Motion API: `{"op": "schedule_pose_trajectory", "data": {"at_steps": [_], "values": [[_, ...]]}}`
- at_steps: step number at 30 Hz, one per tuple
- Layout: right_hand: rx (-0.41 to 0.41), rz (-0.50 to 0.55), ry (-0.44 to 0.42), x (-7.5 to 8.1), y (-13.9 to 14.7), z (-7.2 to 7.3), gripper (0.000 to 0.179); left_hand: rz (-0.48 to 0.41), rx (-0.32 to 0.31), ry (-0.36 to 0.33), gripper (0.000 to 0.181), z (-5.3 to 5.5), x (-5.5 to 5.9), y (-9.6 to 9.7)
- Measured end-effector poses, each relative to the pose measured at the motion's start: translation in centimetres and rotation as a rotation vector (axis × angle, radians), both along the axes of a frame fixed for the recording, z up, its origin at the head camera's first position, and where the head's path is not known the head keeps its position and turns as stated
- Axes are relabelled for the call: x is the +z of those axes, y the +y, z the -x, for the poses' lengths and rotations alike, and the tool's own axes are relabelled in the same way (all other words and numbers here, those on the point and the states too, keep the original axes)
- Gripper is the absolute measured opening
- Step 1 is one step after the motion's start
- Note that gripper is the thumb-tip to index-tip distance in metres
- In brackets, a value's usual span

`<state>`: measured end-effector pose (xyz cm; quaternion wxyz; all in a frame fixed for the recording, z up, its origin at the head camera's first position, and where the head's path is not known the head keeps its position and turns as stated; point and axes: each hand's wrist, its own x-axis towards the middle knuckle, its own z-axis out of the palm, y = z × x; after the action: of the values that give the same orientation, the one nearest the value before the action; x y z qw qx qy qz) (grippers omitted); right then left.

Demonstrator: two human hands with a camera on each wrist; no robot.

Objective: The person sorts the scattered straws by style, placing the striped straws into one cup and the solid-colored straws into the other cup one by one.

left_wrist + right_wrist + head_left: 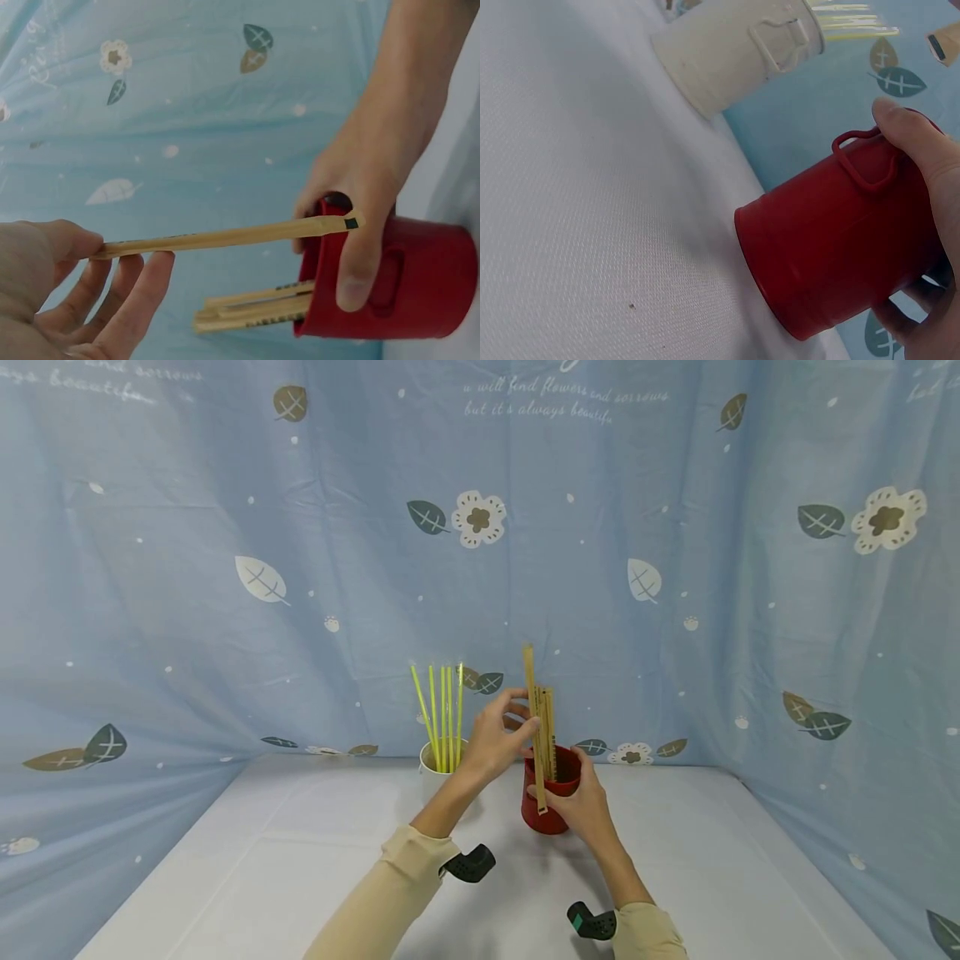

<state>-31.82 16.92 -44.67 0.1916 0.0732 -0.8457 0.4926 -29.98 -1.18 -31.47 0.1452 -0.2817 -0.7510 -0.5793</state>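
Note:
My left hand point(495, 739) pinches a wrapped pair of chopsticks point(232, 236) by one end, between thumb and fingers. The long tan packet stands nearly upright in the head view, its lower end with a dark square mark in front of the red cup point(840, 240). Curled round the cup's rim and side is my right hand point(588, 803), its thumb over the near wall. More tan chopstick packets point(255, 309) lean inside that cup and stick out past the rim. The cup has a small loop handle on its side.
Left of the red cup, a white cup point(727, 56) of like shape holds several thin yellow sticks point(444, 718). Both cups stand near the back of a white-covered table point(247, 860). Behind hangs a blue curtain point(360, 568) printed with leaves and flowers.

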Motion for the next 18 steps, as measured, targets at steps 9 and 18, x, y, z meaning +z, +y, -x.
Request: {"op": "schedule_pose_trajectory", "data": {"at_steps": [9,18], "values": [[0.005,0.007,0.0,0.1,0.1,0.1,0.105,-0.015,0.023,0.005,0.041,0.7,0.9,0.4],[-0.012,-0.005,-0.019,0.3,-0.2,-0.1,0.108,-0.065,0.019,0.001,0.045,1.6,0.8,1.1]]}}
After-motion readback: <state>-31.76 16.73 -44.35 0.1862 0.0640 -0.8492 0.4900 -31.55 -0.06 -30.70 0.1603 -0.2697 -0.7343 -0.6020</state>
